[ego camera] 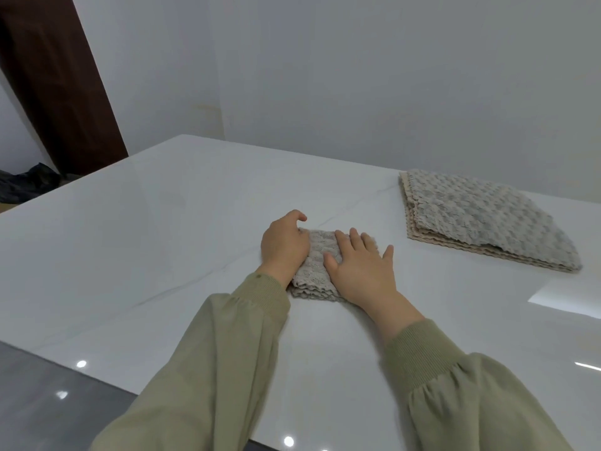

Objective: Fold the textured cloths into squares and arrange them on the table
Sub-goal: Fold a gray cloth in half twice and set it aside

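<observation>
- Broadly, we see the white glossy counter (162, 239) filling most of the view, with a pale wall behind it and a dark brown door (55, 76) at the far left.
- On the counter's far right lies a stack of cloths (481, 219), grey and beige with a bumpy weave and wavy edges. They are laid flat and large, well apart from the hands. We judge these to be the ones not yet folded down to squares. We cannot count the layers.
- Two olive green sleeves (227, 353) reach in from the near edge toward the middle of the counter.
- The folded cloth (320, 255) sits at mid-counter between and under the hands. It is a small, thick, beige pad of roughly square shape, with several wavy layers showing along its near edge.
- The right hand (361, 271) lies flat on the right half of this pad, fingers straight and spread, pressing it down.
- The left hand (284, 245) rests on the pad's left side with fingers curled over the far left corner. We cannot tell whether they pinch the layers.
- As for progress, we judge that this one cloth is at or near its final fold and is being flattened. No other finished square shows on the counter, so most of the folding, and the arranging, looks to be ahead.
</observation>
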Motion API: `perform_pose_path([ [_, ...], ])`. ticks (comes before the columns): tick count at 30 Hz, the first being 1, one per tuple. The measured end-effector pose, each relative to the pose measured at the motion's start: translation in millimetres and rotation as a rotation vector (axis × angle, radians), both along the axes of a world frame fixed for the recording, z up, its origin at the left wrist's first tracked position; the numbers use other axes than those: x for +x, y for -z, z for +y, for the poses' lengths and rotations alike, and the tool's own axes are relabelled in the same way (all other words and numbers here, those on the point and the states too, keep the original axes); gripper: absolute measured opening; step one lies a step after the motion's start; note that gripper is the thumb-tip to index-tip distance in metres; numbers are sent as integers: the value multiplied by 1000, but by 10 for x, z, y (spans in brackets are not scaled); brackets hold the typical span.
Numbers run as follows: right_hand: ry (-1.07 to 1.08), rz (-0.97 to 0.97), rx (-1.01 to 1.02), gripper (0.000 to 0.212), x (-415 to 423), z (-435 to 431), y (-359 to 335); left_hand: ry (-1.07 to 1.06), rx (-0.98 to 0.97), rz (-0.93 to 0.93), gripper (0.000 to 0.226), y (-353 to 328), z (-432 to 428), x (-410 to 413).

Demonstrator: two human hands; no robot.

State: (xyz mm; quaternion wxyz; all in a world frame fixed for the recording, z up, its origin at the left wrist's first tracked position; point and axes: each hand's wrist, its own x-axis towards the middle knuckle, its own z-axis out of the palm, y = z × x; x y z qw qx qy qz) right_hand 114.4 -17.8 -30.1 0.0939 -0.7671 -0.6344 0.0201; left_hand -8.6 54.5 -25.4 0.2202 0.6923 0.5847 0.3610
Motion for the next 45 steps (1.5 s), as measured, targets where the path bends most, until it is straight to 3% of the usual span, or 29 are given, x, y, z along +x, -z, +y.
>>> perform_pose_path([
  [4, -11, 65, -12, 58, 13, -10, -28, -19, 68, 170, 24, 2, -9, 20],
  [7, 11, 153, 235, 53, 36, -82, -103, 13, 193, 137, 27, 0, -46, -43],
  [10, 8, 100, 494, 56, 63, -126, -175, 140, 400, 112, 34, -113, -179, -75],
  [12, -32, 54, 439, 56, 58, -119, -163, 276, 365, 238, 40, -149, -271, -47],
  [15, -75, 42, 146, 50, 68, -82, -58, 435, 73, 522, 49, -51, -325, -13],
  [19, -49, 61, -48, 52, 126, -49, -25, 462, -55, 651, 53, 3, -327, -5],
  [28, 28, 92, -82, 54, 131, -65, -14, 431, -36, 622, 53, 65, -348, -7],
  [32, 91, 196, 89, 54, 121, -124, -12, 368, 19, 524, 53, 80, -390, -11],
  [35, 108, 272, 296, 45, 185, -238, -22, 336, 225, 434, 48, 63, -433, -67],
  [39, 142, 342, 376, 37, 307, -438, -47, 481, 486, 334, 42, 16, -563, -72],
  [45, 110, 340, 326, 25, 342, -605, -25, 573, 467, 508, 39, 43, -746, -26],
])
